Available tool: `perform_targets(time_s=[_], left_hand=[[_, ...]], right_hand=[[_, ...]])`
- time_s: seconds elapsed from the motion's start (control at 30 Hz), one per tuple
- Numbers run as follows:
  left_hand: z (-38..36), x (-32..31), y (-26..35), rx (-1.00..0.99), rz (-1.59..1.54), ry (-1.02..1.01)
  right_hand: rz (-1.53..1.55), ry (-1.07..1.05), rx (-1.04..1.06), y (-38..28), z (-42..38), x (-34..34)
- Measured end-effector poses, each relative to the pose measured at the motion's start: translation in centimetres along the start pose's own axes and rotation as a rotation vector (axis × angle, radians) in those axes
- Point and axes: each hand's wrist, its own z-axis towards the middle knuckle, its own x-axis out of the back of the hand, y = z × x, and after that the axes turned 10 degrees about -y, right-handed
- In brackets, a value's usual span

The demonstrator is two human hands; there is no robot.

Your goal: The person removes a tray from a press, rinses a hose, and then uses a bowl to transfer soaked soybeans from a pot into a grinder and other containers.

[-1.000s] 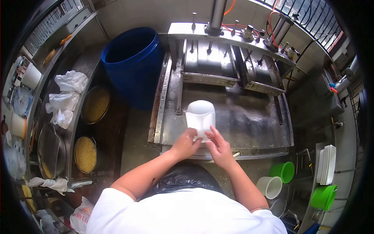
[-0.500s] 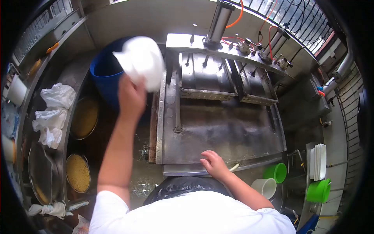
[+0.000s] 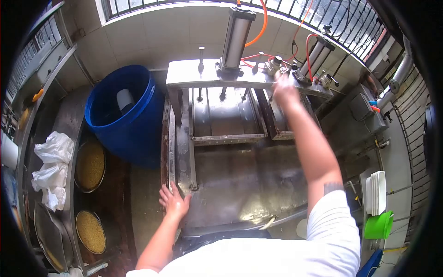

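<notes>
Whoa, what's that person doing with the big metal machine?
The person's right hand is reaching up by the knobs on top of the machine; it's too blurry to tell if it touches them. The left hand rests on the metal table's left edge. A white tub sits inside the blue barrel.

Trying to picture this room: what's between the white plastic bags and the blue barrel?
Metal shelf edge, then round pan of yellow grains, in the head view.
</notes>
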Motion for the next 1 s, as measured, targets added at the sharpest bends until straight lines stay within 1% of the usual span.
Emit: perform_targets(time_s=[0.03,0.07,0.1,0.2,0.27,0.3,0.33,0.37,0.43,0.47,0.5,0.53,0.57,0.63,0.67,0.7,0.73,0.8,0.87,0.9,0.93,1.0], left_hand=[[-0.5,-0.3,-0.1,-0.008,0.059,-0.003],[-0.4,-0.5,0.0,-0.015,0.118,-0.008],[0.1,-0.5,0.4,-0.009,0.122,-0.011],[0.5,-0.5,0.3,0.028,0.152,-0.046],[0.8,-0.6,0.7,0.027,0.213,-0.033],[1.0,-0.9,0.5,0.019,0.203,-0.020],[1.0,-1.0,0.6,0.026,0.207,-0.034],[1.1,-1.0,0.7,0.020,0.198,-0.024],[0.9,-1.1,0.4,0.006,0.191,-0.004],[1.0,-1.2,0.3,0.007,0.191,0.002],[1.0,-1.4,0.1,0.002,0.199,0.010],[1.0,-1.6,0.0,-0.003,0.204,0.018],[1.0,-1.8,0.0,-0.002,0.202,0.021],[1.0,-1.7,-0.1,0.004,0.210,0.016],[1.0,-1.4,0.0,0.006,0.209,0.023],[0.8,-1.0,0.2,0.006,0.198,0.007],[0.4,-0.9,0.4,0.005,0.188,-0.011],[0.0,-0.5,0.9,0.013,0.171,-0.037],[-0.1,0.1,0.7,0.023,0.163,-0.049],[0.0,-0.1,0.6,0.021,0.158,-0.045],[-0.1,-0.4,0.6,0.018,0.154,-0.045],[0.0,-0.2,0.5,0.012,0.153,-0.022]], right_hand=[[0.171,-0.171,-0.201,1.1,2.4,5.5],[0.147,-0.206,-0.290,3.3,5.3,5.0],[0.116,-0.366,-0.321,4.7,7.4,4.9],[0.114,-0.623,-0.321,4.8,12.0,3.6],[0.259,-0.578,-0.384,0.8,13.5,6.7],[0.313,-0.636,-0.268,-1.4,12.3,10.6],[0.472,-0.387,-0.432,-2.6,13.8,7.1],[0.774,-0.208,-0.468,-2.2,12.7,3.5],[1.438,0.013,-0.541,-3.0,7.8,3.8],[1.058,0.298,-0.292,-3.4,5.1,0.0],[1.177,0.285,-0.291,-5.3,1.1,0.3],[1.347,0.165,-0.359,-7.4,-3.4,0.5],[1.562,0.019,-0.301,-10.0,-8.4,1.6],[1.724,-0.537,-0.518,-15.0,-16.3,5.6],[1.939,-0.589,-0.655,-17.1,-18.4,4.3],[2.045,-0.679,-0.846,-18.3,-18.1,5.3],[2.293,-0.495,-0.908,-19.5,-17.6,4.6],[2.648,-0.056,-1.169,-21.7,-14.7,2.6],[2.699,0.012,-1.193,-22.7,-12.7,6.0],[2.712,-0.022,-1.509,-22.8,-12.1,7.0],[2.719,-0.019,-1.505,-23.1,-12.6,6.3],[2.649,-0.078,-1.571,-23.7,-13.6,3.3]])
